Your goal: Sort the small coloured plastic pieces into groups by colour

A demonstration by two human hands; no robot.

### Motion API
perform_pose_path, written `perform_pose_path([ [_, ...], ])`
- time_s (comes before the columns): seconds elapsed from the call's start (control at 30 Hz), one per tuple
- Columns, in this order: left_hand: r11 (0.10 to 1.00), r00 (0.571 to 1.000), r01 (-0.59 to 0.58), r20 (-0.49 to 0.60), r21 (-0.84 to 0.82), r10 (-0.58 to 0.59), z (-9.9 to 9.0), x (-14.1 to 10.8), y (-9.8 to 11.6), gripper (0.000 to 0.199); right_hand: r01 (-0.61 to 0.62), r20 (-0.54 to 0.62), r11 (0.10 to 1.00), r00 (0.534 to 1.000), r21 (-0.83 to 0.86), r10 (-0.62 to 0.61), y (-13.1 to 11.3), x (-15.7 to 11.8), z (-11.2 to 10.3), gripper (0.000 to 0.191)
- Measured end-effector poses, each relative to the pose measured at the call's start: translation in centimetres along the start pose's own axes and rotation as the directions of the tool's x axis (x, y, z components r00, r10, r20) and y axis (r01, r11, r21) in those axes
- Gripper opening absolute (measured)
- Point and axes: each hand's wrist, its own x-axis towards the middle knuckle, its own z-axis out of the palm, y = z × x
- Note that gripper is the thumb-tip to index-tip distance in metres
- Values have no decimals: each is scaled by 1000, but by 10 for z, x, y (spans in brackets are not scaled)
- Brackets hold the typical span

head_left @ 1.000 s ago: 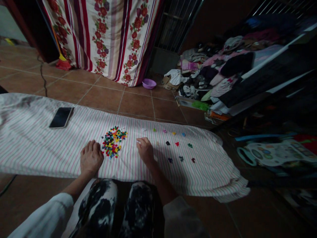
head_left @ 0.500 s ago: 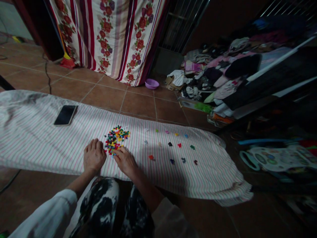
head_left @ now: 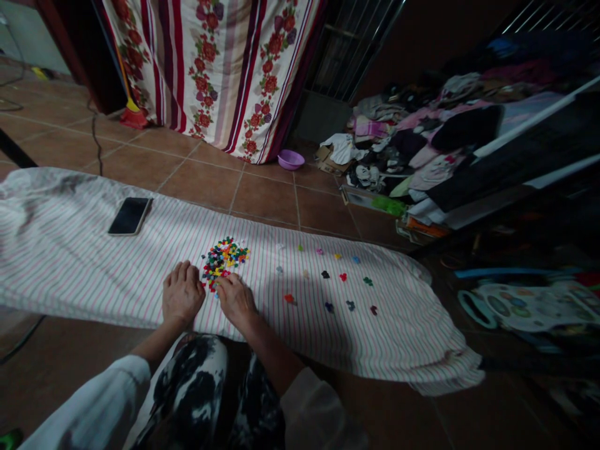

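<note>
A pile of tiny coloured plastic pieces (head_left: 227, 252) lies on the striped cloth (head_left: 154, 269) in front of me. My left hand (head_left: 182, 294) rests on the cloth at the pile's left edge, palm down with its fingers slightly bent. The fingertips of my right hand (head_left: 237, 301) are drawn together at the near edge of the pile; whatever is between them is hidden. To the right, small single-colour clusters stand apart in rows, among them an orange cluster (head_left: 289, 299), a black cluster (head_left: 325, 274), a red cluster (head_left: 343, 276) and a green cluster (head_left: 368, 281).
A phone (head_left: 130, 216) lies on the cloth at left. Beyond, on the tiled floor, are a purple basin (head_left: 291, 160), a red broom (head_left: 134, 116) and a floral curtain (head_left: 225, 75). Heaped clothes (head_left: 422, 137) fill the back right.
The whole view has shifted slightly, so everything appears a little further right. My right fingers have moved very slightly at the pile's edge; my left hand stays in place.
</note>
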Motion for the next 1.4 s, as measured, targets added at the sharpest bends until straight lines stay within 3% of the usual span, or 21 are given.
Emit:
perform_pose_path([
  [0.37, 1000, 1000, -8, -1, -14, 8, 0, 0, -2, 30, -38, -45, 995, 998, 88, 42, 12, 6, -1, 26],
  [0.83, 1000, 1000, -4, -4, -30, 4, 0, 0, -1, 31, -83, 109, 996, 990, -26, 85, -1, 18, -13, 28],
  [1.4, 1000, 1000, -1, 5, -11, 1, -5, 0, 1, 32, -95, -38, 988, 994, 122, 100, 5, 19, -2, 12],
])
